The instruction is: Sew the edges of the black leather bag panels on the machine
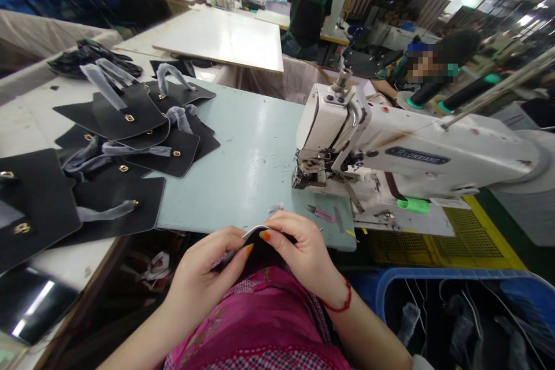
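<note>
Both my hands grip one small black leather piece [260, 247] at the near edge of the pale green table [243, 156], just above my lap. My left hand [203, 277] pinches its left side, fingers closed. My right hand [299, 248] folds over its top edge, thumb pressed on it. A red cord circles my right wrist. A white sewing machine [390, 150] stands to the right, its needle head about a hand's width beyond my fingers.
Several black leather flaps with gold snaps and grey straps [130, 133] lie piled at left. Small pink snips [321, 214] rest near the machine. A blue bin [468, 306] sits at lower right. Other people work at benches behind a white board [221, 37].
</note>
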The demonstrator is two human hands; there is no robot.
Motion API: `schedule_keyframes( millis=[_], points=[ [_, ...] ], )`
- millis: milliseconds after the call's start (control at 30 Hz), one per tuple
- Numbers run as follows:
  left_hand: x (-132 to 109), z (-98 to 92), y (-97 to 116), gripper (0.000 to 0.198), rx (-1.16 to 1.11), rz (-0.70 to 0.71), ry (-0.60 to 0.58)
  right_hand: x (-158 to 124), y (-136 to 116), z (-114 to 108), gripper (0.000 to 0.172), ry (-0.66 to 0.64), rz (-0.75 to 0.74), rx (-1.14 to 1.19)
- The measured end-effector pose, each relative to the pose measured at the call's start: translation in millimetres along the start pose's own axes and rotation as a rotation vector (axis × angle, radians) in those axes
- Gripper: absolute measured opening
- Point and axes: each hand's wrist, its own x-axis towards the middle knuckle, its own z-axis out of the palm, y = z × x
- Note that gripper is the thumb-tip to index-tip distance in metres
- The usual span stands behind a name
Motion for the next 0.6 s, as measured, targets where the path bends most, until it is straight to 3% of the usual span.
schedule_keyframes(
  millis=[233, 333, 433, 500, 600],
  points=[
    [-2.6, 2.0, 3.9, 0.011, -0.007, -0.006, 0.006, 1.1, -0.3, 6.1, 0.018, 0.026, -0.088, -0.009],
    [-2.6, 2.6, 1.2, 0.004, -0.051, -0.157, 0.046, 0.3, -0.3, 7.4, 0.018, 0.03, -0.121, -0.026],
    [-0.2, 1.2, -3.8, 0.015, -0.089, -0.255, -0.07, 0.1, -0.9, 8.5, 0.02, 0.0, -0.122, -0.039],
    [0.6, -0.1, -7.2, 0.021, -0.08, -0.207, -0.176, 0.6, -0.3, 8.2, 0.023, -0.02, -0.109, -0.042],
    [-1.9, -2.2, -12.9, 0.025, -0.012, -0.115, -0.146, 1.5, 6.8, 2.7, 0.026, -0.067, -0.092, -0.043]
  ],
)
